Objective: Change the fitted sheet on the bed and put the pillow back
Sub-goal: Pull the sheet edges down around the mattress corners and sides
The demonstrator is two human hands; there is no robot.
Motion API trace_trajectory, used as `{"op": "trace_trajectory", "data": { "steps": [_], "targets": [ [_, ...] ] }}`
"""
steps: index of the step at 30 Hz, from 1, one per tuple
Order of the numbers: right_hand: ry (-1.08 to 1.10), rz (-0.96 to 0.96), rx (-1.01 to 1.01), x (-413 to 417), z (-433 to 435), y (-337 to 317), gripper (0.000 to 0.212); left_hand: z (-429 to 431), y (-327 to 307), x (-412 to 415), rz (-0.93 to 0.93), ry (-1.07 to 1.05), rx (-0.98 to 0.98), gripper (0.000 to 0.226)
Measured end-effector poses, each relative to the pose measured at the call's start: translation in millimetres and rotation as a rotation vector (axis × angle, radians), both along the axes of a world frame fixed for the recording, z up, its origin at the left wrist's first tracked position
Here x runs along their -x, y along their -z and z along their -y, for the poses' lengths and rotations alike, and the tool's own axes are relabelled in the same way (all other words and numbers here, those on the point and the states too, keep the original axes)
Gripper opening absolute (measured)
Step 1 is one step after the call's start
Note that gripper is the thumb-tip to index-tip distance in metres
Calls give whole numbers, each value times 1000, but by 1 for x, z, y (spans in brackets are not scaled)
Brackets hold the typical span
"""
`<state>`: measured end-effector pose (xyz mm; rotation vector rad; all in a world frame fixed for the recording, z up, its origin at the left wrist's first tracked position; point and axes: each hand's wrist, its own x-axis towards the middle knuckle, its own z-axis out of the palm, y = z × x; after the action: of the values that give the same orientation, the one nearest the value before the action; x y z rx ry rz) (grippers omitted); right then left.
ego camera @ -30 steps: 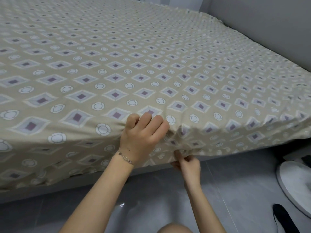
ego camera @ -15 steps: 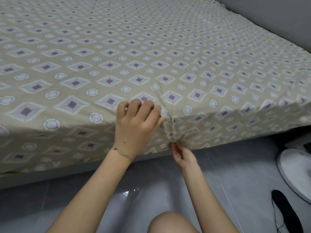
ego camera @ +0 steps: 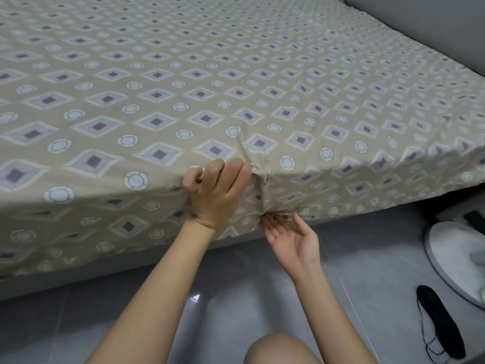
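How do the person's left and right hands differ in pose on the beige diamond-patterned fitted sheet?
Left hand curls its fingers, gripping the beige diamond-patterned fitted sheet at its top edge; right hand lies open, lower, at the hem. Left shows its back, right its palm. Both touch the same gathered fold.

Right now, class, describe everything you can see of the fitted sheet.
The fitted sheet looks like thin beige cotton, printed with pale diamonds holding dark purple squares and white rings between. It covers the top of the bed and hangs down the near side, mostly smooth, puckered toward the right. At the near edge creases gather where the left hand grips the fabric with curled fingers; just below, the right hand, palm up, touches the bunched hem with its fingertips.
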<state>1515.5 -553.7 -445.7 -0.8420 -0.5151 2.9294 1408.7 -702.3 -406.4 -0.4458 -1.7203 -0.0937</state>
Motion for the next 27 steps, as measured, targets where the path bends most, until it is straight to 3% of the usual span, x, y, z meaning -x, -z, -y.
{"op": "trace_trajectory", "data": {
  "steps": [7,10,16,19,27],
  "targets": [
    [20,30,-16,-8,1,6,133,1,-8,7,-96,-23,91,51],
    [15,43,-8,-10,2,6,128,4,-10,9,-118,-6,104,48],
    [-29,61,-24,-4,3,3,120,3,-16,11,-133,74,83,11],
    [-34,75,-19,-1,0,0,111,2,-18,11,-134,91,68,11],
    [33,61,67,-9,-5,9,117,1,-20,11,-137,96,41,9]
  ]
}}
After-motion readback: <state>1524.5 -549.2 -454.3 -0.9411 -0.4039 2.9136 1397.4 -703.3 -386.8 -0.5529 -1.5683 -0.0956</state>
